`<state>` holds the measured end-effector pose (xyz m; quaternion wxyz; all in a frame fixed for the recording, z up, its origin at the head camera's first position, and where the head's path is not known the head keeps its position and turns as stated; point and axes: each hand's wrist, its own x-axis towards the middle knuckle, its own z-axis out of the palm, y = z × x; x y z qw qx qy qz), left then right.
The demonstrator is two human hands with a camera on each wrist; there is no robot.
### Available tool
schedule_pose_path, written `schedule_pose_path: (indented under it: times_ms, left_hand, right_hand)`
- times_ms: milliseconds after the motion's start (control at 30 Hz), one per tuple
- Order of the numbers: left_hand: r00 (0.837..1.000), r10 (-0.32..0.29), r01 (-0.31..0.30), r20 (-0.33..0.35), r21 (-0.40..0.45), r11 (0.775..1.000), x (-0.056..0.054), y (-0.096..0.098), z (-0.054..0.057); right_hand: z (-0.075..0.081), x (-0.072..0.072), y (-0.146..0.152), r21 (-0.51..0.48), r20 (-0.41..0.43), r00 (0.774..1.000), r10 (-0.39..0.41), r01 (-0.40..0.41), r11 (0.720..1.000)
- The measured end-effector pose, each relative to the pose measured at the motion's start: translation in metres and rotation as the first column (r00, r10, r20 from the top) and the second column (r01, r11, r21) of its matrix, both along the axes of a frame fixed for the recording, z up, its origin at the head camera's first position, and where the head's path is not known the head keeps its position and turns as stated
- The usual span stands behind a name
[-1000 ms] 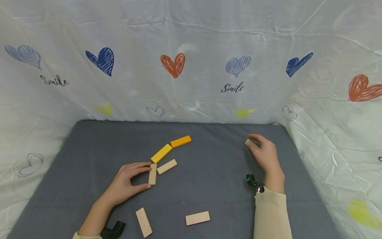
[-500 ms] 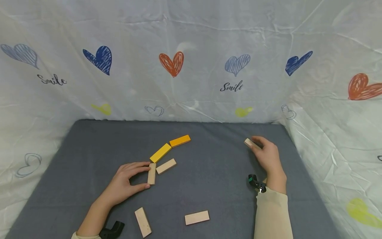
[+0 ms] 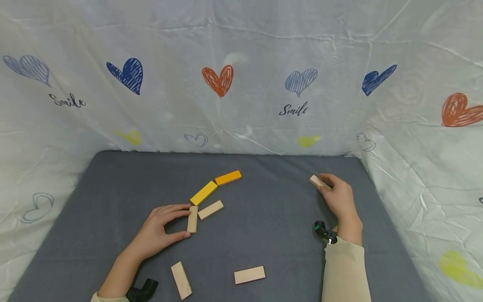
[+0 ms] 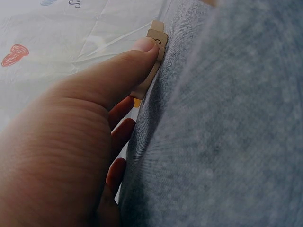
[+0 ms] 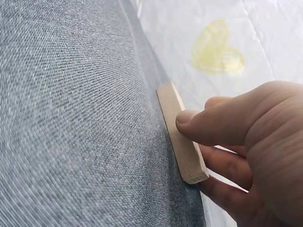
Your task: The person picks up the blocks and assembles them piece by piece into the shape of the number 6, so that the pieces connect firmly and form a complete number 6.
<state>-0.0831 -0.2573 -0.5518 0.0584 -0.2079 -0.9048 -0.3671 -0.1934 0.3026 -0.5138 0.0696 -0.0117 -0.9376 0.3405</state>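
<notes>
My left hand point(image 3: 160, 230) pinches a plain wooden block point(image 3: 193, 219) by its two ends, thumb at the near end and fingertips at the far end. That block's far end meets a yellow block point(image 3: 203, 193), and an orange block point(image 3: 228, 178) continues the curve to the right. Beside it another plain block point(image 3: 210, 210) lies slanted, close to its right side. Over at the right, my right hand point(image 3: 337, 197) grips a separate wooden block point(image 5: 177, 132) between thumb and fingers, low over the cloth.
Two more plain blocks lie nearer the front, a left one point(image 3: 181, 280) and a middle one point(image 3: 249, 275). A small piece of wood point(image 3: 335, 228) peeks out by the right wrist, mostly hidden. Grey cloth point(image 3: 279, 235) covers the table; a white printed curtain point(image 3: 249, 126) hangs behind.
My right hand has shifted slightly right and toward me, and more of its block shows. The left hand keeps its grip in the same place.
</notes>
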Motion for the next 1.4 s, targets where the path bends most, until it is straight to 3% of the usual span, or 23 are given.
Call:
schedule_pose_path:
  times_ms: [833, 1400]
  left_hand:
    - [1.000, 0.002, -0.002, -0.003, -0.009, 1.000, 0.000, 0.004, 0.004]
    - [1.000, 0.005, -0.005, 0.002, -0.007, 1.000, 0.001, 0.002, 0.003]
  right_hand:
    - [0.002, -0.001, -0.001, 0.019, -0.053, 0.998, -0.018, 0.019, 1.000]
    - [0.004, -0.004, -0.028, 0.003, -0.040, 0.998, 0.049, -0.049, 0.999]
